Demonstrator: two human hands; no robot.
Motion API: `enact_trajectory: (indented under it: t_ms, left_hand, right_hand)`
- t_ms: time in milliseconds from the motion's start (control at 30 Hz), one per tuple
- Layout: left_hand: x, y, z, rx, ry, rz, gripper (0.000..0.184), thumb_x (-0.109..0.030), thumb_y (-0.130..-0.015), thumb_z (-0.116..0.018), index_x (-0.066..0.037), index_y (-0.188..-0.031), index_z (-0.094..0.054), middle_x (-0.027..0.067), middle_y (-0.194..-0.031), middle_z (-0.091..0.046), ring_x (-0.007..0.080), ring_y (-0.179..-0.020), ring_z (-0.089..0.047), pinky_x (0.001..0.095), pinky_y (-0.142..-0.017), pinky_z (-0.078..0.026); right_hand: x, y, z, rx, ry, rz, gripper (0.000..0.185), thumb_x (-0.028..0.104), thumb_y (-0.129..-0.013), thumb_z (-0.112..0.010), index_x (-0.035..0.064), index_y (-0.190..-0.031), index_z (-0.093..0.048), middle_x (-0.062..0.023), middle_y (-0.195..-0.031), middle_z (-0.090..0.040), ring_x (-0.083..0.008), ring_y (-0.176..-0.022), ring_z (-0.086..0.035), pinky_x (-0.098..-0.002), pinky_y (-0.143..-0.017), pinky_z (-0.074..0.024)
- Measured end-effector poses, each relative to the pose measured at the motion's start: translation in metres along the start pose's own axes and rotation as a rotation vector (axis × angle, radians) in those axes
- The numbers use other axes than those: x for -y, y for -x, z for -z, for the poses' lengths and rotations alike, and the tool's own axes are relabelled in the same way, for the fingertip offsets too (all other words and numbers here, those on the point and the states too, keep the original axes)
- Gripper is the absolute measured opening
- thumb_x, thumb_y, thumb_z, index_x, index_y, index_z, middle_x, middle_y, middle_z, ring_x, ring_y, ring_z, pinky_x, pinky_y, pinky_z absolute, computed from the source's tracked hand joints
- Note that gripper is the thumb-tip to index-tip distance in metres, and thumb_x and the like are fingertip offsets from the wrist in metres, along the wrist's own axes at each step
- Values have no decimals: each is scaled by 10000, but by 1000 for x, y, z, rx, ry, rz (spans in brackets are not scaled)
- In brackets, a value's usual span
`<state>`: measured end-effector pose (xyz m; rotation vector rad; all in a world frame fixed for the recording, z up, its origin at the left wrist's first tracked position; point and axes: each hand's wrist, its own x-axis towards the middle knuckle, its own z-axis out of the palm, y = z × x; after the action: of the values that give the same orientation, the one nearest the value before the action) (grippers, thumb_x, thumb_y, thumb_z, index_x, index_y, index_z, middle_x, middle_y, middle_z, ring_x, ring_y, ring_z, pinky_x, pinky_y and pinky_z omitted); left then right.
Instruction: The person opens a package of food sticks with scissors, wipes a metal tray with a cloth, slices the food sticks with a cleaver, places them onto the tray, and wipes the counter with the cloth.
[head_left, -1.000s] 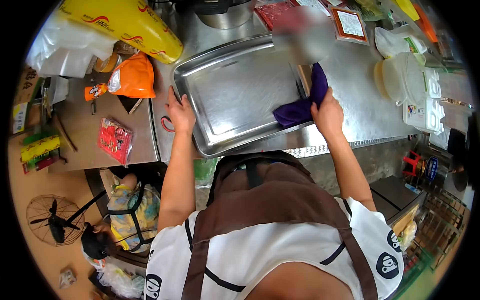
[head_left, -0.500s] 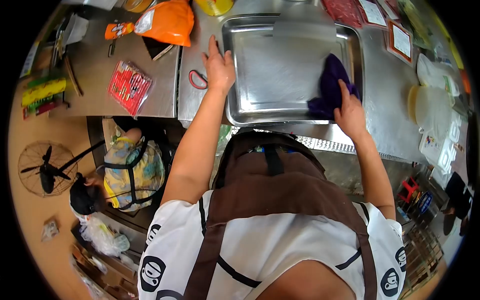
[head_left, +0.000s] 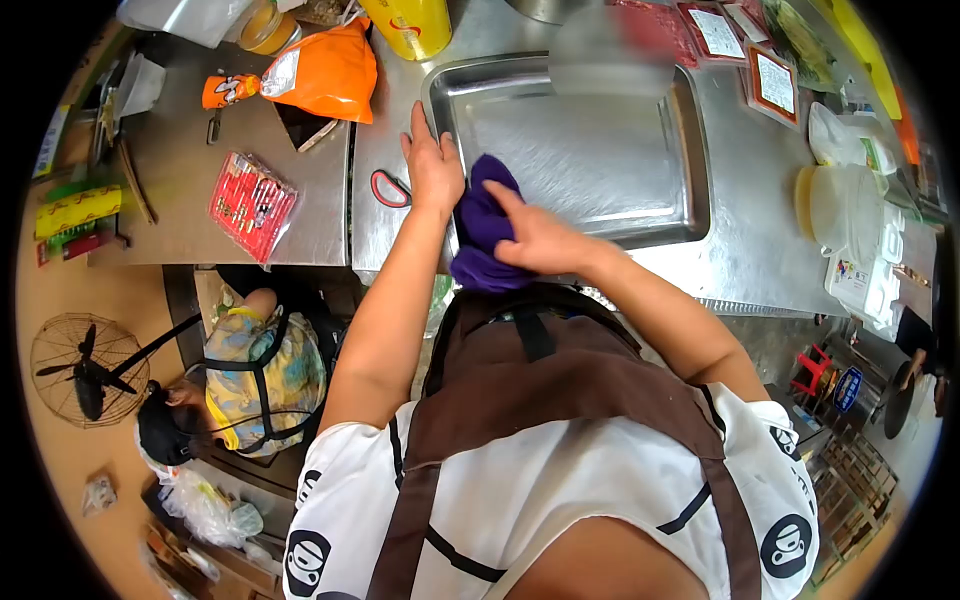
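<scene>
Cloth (head_left: 484,222), purple and crumpled, is grasped by the right hand (head_left: 540,236) on a shiny tray (head_left: 590,160), left hand (head_left: 434,172) open alongside.

A steel table (head_left: 750,170) carries a tray (head_left: 580,150), scissors (head_left: 376,187), an orange bag (head_left: 325,75)

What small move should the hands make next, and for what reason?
I would probably slide the purple cloth away from the body along the tray's left side. The right hand presses it at the near left corner, the left hand lies at the left rim and could brace it, and the visible tray floor beyond holds nothing.
</scene>
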<state>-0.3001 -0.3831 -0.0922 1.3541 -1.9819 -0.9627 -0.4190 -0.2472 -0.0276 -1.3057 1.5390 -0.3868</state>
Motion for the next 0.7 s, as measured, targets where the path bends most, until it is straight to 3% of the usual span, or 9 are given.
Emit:
enact_trajectory:
  t_ms: [100,167,300,367,433,500,533,600,700]
  left_hand:
    - [21,1,-15,-89,39,-60,632,-48,-874,-490,81,-1429,-216,276,-1456,-322,381,-1369,-300,462,-1169,-121]
    - [19,4,-25,-121,11,-43,645,-51,-864,-485,91,-1427,-204,269,-1482,-273,413,-1376,-264,482,-1171,-100]
    - [-14,6,-33,-179,-12,32,666,-117,-882,-526,103,-1419,-201,283,-1455,-303,420,-1381,-245,506,-1159,-115]
    - [-27,6,-34,-131,-10,16,675,-154,-877,-562,96,-1412,-234,285,-1443,-318,412,-1392,-221,514,-1156,-105]
    - [-24,16,-26,-147,-66,-54,663,-176,-877,-568,87,-1404,-265,280,-1437,-332,425,-1385,-229,516,-1151,-111]
    - [-18,29,-6,-206,-170,-194,614,-197,-860,-584,49,-1376,-361,257,-1417,-376,434,-1363,-263,521,-1138,-130]
    - [-10,38,11,-195,-258,-197,614,-198,-846,-598,30,-1373,-380,248,-1413,-387,429,-1352,-281,518,-1130,-152]
    - [14,56,40,-147,-373,-208,634,-206,-814,-637,-3,-1369,-407,229,-1407,-403,418,-1334,-312,510,-1113,-199]
    - [30,72,59,-38,-436,-225,693,-221,-765,-702,-15,-1363,-419,217,-1400,-407,405,-1320,-336,484,-1096,-258]
  right_hand:
    - [-30,49,50,46,-258,15,889,311,-706,-609,33,-1475,-262,-195,-1465,-377,-306,-1325,-399,-385,-1078,-321]
    - [-50,103,87,-221,-328,0,821,225,-700,-620,16,-1444,-343,-171,-1452,-401,-282,-1343,-366,-378,-1111,-262]
    - [-137,213,139,-775,-877,205,757,382,-838,-572,-6,-1442,-332,-174,-1447,-401,-324,-1344,-374,-429,-1133,-270]
    - [-213,276,167,-1184,-1169,-54,567,306,-942,-484,53,-1435,-367,-161,-1434,-418,-312,-1302,-433,-447,-1103,-329]
    - [-264,288,177,-1272,-916,-125,606,336,-936,-535,5,-1416,-371,-185,-1426,-425,-307,-1289,-450,-433,-1088,-339]
    - [-319,291,167,-1364,460,-568,680,402,-921,-569,-38,-1396,-365,-237,-1376,-461,-351,-1251,-477,-439,-1057,-362]
    - [-255,263,141,-1274,795,-611,702,380,-897,-622,-70,-1375,-371,-261,-1366,-458,-366,-1260,-460,-423,-1065,-340]
    - [-177,202,98,-1186,589,-168,591,157,-865,-668,-47,-1358,-414,-220,-1376,-463,-331,-1289,-427,-398,-1090,-299]
    - [-106,132,40,-840,469,130,738,133,-782,-740,25,-1407,-363,-185,-1422,-404,-334,-1326,-366,-446,-1115,-257]
